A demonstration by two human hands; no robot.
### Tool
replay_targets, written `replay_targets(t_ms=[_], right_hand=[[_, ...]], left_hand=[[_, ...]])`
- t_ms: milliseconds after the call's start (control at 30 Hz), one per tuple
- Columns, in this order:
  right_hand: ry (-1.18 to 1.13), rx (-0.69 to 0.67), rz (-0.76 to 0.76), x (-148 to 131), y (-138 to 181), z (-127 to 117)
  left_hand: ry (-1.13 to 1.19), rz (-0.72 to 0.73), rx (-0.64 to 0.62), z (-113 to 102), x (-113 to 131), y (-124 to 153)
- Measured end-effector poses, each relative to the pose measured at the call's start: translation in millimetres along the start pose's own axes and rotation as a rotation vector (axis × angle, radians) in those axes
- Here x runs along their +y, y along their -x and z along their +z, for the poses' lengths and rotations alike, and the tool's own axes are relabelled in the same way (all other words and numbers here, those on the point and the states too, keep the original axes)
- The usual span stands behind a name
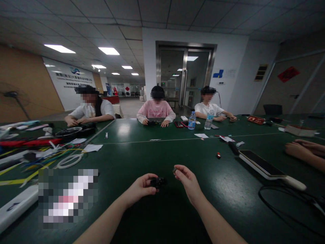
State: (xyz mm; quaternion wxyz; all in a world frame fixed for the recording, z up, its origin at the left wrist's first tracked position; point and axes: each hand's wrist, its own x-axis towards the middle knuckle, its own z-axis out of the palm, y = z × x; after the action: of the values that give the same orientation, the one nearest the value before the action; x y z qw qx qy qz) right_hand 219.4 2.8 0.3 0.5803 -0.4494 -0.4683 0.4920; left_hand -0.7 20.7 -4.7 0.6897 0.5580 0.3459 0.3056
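My left hand (141, 187) is closed around a small black part (158, 182), holding it just above the dark green table (157, 149). My right hand (187, 181) hovers a little to the right of it, thumb and fingertips pinched on a tiny dark piece (174, 170) that is too small to name. The two hands are a few centimetres apart near the table's front edge.
Three people with headsets sit along the far side, with two water bottles (192, 121) near them. Coloured cables (50, 157) lie at the left. A phone on a white block (264, 166) and a black cord (281, 203) are at the right, beside another person's hands (302, 150). A small red object (218, 155) lies mid-table.
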Motion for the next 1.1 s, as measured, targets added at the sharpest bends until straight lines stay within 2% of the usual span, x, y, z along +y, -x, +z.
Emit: replay_targets(t_ms=[167,467,633,900,1100], right_hand=[[-0.195,0.055,0.033,-1.8,-0.8,-1.6],[-0.532,0.153,0.191,-0.7,-6.2,-7.2],[-0.524,0.158,0.226,0.2,-7.3,-8.9],[-0.337,0.129,0.201,2.0,-7.1,-7.4],[-0.414,0.113,0.245,3.6,-5.4,-4.9]], left_hand=[[0.023,-0.001,0.009,2.6,2.6,0.1],[-0.023,0.0,0.01,1.7,3.4,1.7],[-0.02,0.019,0.013,1.3,1.5,1.5],[-0.024,0.02,0.001,1.4,1.1,1.2],[-0.008,0.004,0.005,3.7,2.9,1.3]])
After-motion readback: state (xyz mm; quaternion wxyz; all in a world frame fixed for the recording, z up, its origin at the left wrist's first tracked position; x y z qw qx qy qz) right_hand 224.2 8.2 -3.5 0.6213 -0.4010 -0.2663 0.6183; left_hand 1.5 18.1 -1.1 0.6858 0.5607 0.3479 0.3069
